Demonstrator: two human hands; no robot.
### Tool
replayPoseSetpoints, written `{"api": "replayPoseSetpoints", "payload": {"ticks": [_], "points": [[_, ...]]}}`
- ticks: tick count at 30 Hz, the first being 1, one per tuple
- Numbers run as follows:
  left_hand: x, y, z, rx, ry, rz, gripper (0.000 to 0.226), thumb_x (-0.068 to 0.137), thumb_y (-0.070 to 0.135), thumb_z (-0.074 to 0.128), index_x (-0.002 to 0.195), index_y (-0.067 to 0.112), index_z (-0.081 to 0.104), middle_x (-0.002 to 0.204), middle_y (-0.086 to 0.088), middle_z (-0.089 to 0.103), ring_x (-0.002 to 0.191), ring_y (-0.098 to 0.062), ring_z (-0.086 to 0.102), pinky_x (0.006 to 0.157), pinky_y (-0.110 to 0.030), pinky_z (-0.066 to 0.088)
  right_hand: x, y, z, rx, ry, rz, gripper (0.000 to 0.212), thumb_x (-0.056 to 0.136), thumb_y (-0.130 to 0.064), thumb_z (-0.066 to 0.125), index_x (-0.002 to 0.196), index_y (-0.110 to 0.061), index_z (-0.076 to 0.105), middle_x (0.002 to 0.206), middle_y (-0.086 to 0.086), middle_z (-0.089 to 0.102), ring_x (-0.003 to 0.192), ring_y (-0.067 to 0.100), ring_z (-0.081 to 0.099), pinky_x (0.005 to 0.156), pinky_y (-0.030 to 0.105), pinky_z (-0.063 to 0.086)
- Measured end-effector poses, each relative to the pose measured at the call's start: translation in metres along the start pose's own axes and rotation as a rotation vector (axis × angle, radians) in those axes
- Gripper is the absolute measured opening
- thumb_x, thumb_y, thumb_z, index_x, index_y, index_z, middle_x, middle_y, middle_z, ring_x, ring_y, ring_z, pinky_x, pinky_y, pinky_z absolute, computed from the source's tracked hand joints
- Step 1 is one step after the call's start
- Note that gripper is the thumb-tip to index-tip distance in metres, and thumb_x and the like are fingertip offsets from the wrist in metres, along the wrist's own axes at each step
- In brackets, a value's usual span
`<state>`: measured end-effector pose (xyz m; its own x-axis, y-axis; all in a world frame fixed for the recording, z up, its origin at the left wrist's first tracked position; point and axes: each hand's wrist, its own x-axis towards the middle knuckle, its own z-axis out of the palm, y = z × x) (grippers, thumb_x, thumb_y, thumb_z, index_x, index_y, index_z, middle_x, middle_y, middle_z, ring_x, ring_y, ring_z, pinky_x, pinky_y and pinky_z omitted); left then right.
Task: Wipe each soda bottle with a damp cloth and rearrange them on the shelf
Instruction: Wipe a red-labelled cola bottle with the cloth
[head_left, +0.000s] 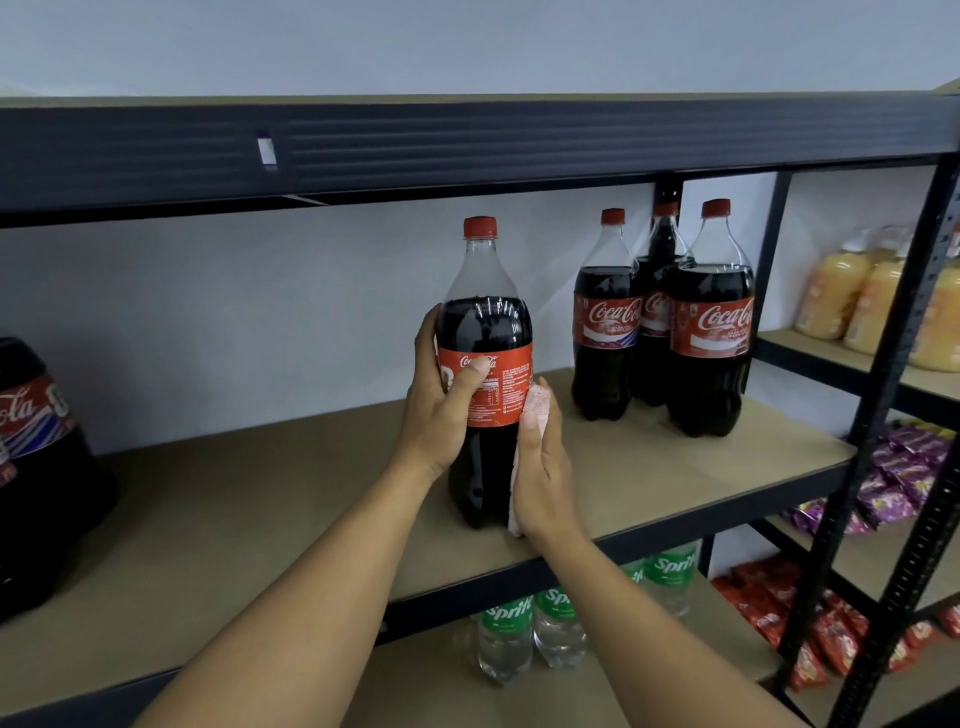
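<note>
We see a dark metal rack with a tan fibreboard shelf, and much of the scene is cut off or hidden. At the far left edge, a big dark cropped cola bottle shows only its shoulder and part of its red label. At the right end of the same shelf stand three upright red-capped cola bottles, packed close. The middle one sits behind the other two and is mostly hidden. On the level below, clear green-labelled Sprite bottles have their tops hidden by the shelf edge. In the next bay to the right, yellow juice bottles, purple snack packets and red snack packets are blurred and partly behind a dark upright post.

Near the front edge of the middle shelf, a large clear plastic cola bottle with a red cap and red label stands upright. We cannot tell whether its base rests on the board or sits just above it. The left hand grips it at the label, fingers curling round the left side and out of sight, thumb across the label's front. The right hand lies with fingers nearly straight against the bottle's right side, pressing a pale pink cloth to it. The cloth peeks out above the fingertips and below the heel of the hand. Its thumb is hidden.
</note>
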<state>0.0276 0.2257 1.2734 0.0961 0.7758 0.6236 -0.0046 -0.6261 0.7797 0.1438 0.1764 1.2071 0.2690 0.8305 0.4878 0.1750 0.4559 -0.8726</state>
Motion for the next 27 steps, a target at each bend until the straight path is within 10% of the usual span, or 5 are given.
{"api": "replayPoseSetpoints", "payload": {"ticks": [15,22,27], "points": [[-0.006,0.004,0.012,-0.021,0.107,0.066,0.089,0.087,0.070,0.059,0.159,0.022,0.033,0.139,0.016,0.058,0.120,-0.003,0.064,0.092,-0.021,0.057,0.013,-0.016,0.005,0.011,0.032,-0.071,0.083,0.096,-0.085,0.027,0.164,-0.038,0.023,0.162,-0.008,0.044,0.149,0.009,0.041,0.122,0.047,0.039],[-0.005,0.000,0.010,-0.050,0.106,0.031,0.086,0.088,0.064,0.056,0.161,0.028,0.028,0.143,0.011,0.057,0.122,-0.010,0.066,0.097,-0.028,0.057,0.092,-0.116,0.000,-0.176,-0.035,-0.302,0.057,0.109,-0.056,0.042,0.161,-0.032,0.035,0.158,-0.001,0.049,0.140,0.012,0.048,0.116,0.041,0.045],[-0.007,0.003,0.012,-0.034,0.116,0.082,0.083,0.090,0.061,0.056,0.158,0.020,0.033,0.129,0.029,0.062,0.117,-0.001,0.066,0.089,-0.015,0.053,0.055,-0.067,0.000,-0.028,0.014,-0.165,0.050,0.105,-0.069,0.036,0.150,-0.047,0.039,0.142,-0.009,0.062,0.126,0.005,0.062,0.104,0.039,0.055]]}}
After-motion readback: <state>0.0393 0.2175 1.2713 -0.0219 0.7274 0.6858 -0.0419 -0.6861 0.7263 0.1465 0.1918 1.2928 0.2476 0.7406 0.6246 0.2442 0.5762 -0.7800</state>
